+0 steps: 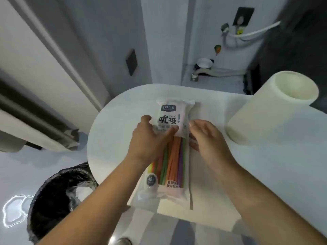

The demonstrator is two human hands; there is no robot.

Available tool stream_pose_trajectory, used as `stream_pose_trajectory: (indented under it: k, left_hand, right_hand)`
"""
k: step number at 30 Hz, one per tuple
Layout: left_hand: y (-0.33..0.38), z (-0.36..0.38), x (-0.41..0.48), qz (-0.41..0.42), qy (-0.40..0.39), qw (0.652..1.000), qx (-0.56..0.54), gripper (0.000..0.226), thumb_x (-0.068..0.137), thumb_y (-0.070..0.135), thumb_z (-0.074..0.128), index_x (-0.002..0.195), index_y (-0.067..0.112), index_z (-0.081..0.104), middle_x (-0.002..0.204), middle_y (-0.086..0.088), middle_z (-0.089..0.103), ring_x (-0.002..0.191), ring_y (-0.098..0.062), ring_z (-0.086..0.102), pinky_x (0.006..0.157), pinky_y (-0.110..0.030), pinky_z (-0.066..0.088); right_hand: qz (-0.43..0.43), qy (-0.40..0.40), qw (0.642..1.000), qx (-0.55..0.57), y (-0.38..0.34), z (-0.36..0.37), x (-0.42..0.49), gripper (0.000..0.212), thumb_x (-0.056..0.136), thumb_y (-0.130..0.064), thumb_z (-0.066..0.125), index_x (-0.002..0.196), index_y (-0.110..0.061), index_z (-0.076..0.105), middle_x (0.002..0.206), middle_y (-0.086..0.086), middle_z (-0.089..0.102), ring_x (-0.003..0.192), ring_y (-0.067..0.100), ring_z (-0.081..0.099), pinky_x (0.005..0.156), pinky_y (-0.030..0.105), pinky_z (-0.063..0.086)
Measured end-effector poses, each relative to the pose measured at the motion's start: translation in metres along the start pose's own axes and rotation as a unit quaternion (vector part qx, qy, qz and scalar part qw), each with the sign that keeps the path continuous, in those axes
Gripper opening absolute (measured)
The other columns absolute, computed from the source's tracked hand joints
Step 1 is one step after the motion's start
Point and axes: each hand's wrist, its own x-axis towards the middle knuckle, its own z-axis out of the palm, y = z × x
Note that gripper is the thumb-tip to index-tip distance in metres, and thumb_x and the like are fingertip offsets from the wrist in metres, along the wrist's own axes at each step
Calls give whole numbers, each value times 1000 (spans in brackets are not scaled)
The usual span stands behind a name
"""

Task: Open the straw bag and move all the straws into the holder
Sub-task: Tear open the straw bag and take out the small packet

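Head view, read left to right. Bin [58, 200]: dark, lined with a black bag, on the floor below and left of the table edge, well apart from both hands. Table [256, 165]: white, rounded at its far end. Left hand [146, 138]: laid on the left side of the straw bag [174, 121], thumb stretched across the bag's printed front and fingers at its left edge; whether the fingers curl under to clasp the bag cannot be told. Straw bag: lies flat on the table, lengthwise away from the person, sealed, between the two hands. Straws [169, 163]: yellow, green, orange and purple, inside the bag's clear lower part, running from the left hand's wrist toward the person. Right hand [205, 137]: fingers spread and loose, touching the bag's right edge, grasping nothing. Holder [261, 110]: cream cylinder, upright, open-topped, right of the right hand, apart from the bag.
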Motion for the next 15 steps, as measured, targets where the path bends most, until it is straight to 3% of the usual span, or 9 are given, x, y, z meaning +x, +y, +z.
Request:
stream_pose_trajectory:
  k: [3, 5, 7, 10, 12, 14, 15]
  left_hand:
    - [-4, 4, 9, -2, -1, 1000, -31, 97, 80, 66, 77, 154, 16, 36, 105, 9, 62, 107, -21, 68, 97, -43, 57]
    - [-1, 5, 9, 7, 2, 998, -65, 96, 78, 68, 78, 150, 19, 38, 102, 11, 62, 102, -16, 69, 93, -39, 58]
    - [-2, 8, 8, 20, -1, 996, -88, 94, 77, 71, 77, 147, 22, 37, 104, 13, 60, 97, -9, 66, 83, -32, 57]
    - [2, 10, 0, 59, 4, 992, -109, 89, 81, 68, 75, 147, 24, 36, 116, 8, 61, 96, -2, 62, 71, -21, 49]
    - [8, 12, -7, 94, 15, 986, -135, 83, 84, 64, 75, 147, 25, 37, 121, 5, 63, 98, -6, 66, 73, -22, 50]
    - [15, 13, -18, 128, 9, 980, -152, 76, 88, 61, 73, 146, 27, 38, 111, 14, 64, 97, -6, 70, 78, -25, 54]
    - [18, 14, -25, 147, 3, 978, -149, 71, 89, 61, 71, 144, 29, 39, 105, 19, 63, 95, -5, 70, 79, -24, 55]
  right_hand:
    - [-16, -24, 999, 29, 7, 2, 8, 48, 71, -70, 57, 105, -38, 69, 111, -8, 74, 107, 15, 69, 99, 49, 52]
    - [-35, -55, 997, 43, 7, -2, 11, 27, 88, -60, 52, 82, -44, 73, 94, -13, 77, 96, 14, 72, 93, 47, 55]
    - [-39, -86, 994, 57, 9, -8, 11, 43, 102, -47, 45, 72, -45, 76, 79, -16, 77, 83, 13, 74, 83, 42, 59]
    - [-55, -93, 992, 66, 11, -13, 10, 33, 101, -50, 46, 102, -34, 74, 95, -5, 79, 87, 15, 76, 75, 40, 59]
    - [-76, -73, 991, 78, 7, -16, 6, 49, 88, -62, 55, 126, -32, 63, 113, 0, 76, 94, 20, 75, 76, 42, 61]
    - [-92, -64, 989, 97, 4, -22, 1, 65, 80, -66, 59, 135, -31, 57, 118, 2, 73, 95, 22, 75, 73, 42, 61]
    - [-108, -64, 987, 103, 1, -26, -4, 58, 85, -63, 59, 132, -29, 59, 115, 2, 74, 92, 22, 76, 71, 40, 60]
